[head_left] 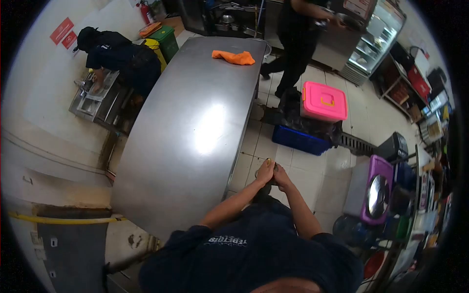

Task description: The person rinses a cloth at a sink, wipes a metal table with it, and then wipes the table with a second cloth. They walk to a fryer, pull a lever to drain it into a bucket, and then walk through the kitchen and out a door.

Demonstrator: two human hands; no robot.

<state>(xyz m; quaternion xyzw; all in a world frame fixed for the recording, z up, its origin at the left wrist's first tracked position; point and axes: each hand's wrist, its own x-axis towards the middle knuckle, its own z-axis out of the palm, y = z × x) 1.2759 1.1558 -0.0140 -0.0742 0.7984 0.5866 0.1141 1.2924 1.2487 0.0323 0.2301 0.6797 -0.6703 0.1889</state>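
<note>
My left hand (265, 173) and my right hand (282, 177) are close together in front of my body, over the tiled floor. The fingers of both are curled inward around something small, mostly covered by them. A bit of yellow or gold shows by the left fingertips, and a dark patch lies between the palms; I cannot make out what either is. Just left of my hands runs the edge of a long steel table (171, 161). An orange cloth (233, 57) lies crumpled at its far end.
Ahead to the right, a pink-lidded box (325, 101) sits by a blue crate (302, 140) and black plastic. One person (119, 56) bends over a sink (95, 100) at left; another person (295, 41) stands beyond the table. A purple-lidded container (378, 188) is at right.
</note>
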